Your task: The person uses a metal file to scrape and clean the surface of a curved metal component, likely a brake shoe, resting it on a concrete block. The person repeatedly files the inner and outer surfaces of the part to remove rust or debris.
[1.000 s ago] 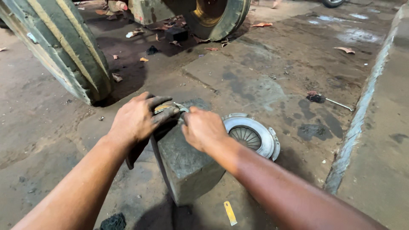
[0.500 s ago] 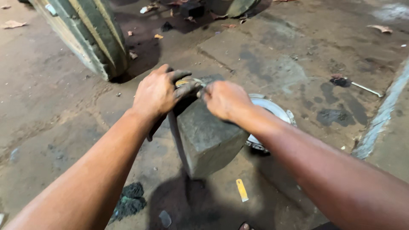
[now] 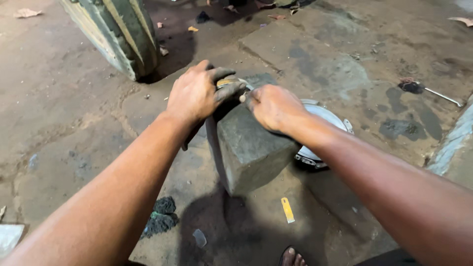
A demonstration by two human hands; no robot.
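Since our bare toes [image 3: 291, 256] poke out just below the stone block [image 3: 249, 143], a slip could drop something hard on them. We see a yellow strip [image 3: 287, 210] and a dark rag [image 3: 160, 220] lying on the dirty floor [image 3: 69, 133] near the block.

On top of the block, our left hand [image 3: 197, 93] curls shut around a small greasy metal part [image 3: 227, 83]. Our right hand [image 3: 273, 106] pinches the end of that part with its fingertips. Grease could make the part slide out, and our fingers could get nipped.

Behind the block lies a round metal disc [image 3: 322, 116], which we could bump. Farther off rests a screwdriver [image 3: 428, 89], and a big tyre [image 3: 118, 34] stands far back.
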